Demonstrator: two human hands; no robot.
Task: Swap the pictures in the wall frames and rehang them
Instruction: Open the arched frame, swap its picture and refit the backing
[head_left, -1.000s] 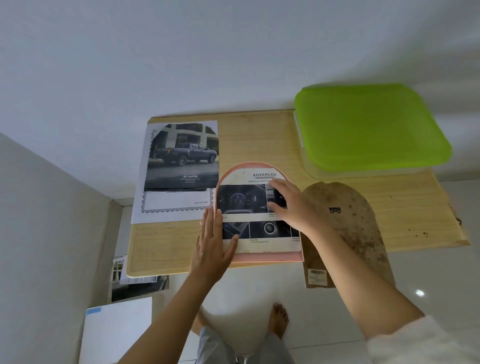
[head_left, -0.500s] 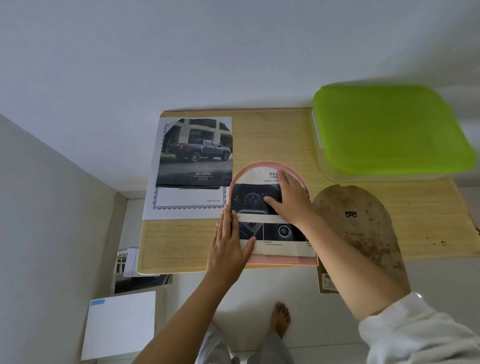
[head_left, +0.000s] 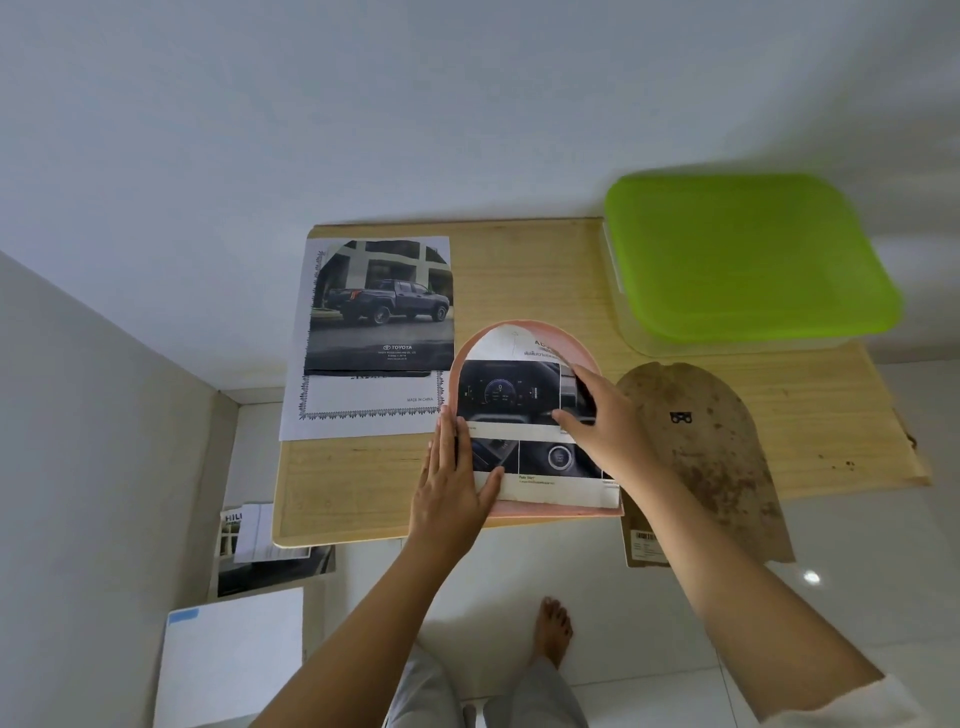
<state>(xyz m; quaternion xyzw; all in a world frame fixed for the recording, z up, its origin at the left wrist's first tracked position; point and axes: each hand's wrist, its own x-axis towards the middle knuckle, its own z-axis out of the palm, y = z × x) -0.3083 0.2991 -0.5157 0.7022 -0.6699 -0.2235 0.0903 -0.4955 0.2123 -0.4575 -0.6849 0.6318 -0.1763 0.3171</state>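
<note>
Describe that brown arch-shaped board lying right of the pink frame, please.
The brown board is a thin flat sheet, seemingly pressed fibreboard, with a rounded top and straight bottom, mottled with dark stains. A small black hanger sits near its top and a white label at its lower left corner. It lies flat on the wooden table, its lower end overhanging the front edge. The right forearm crosses over its left edge.

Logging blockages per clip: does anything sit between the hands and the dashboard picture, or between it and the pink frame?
Nothing visible. The left hand and right hand touch the dashboard picture directly, and it lies on the pink frame; the brown backing board lies aside.
</note>
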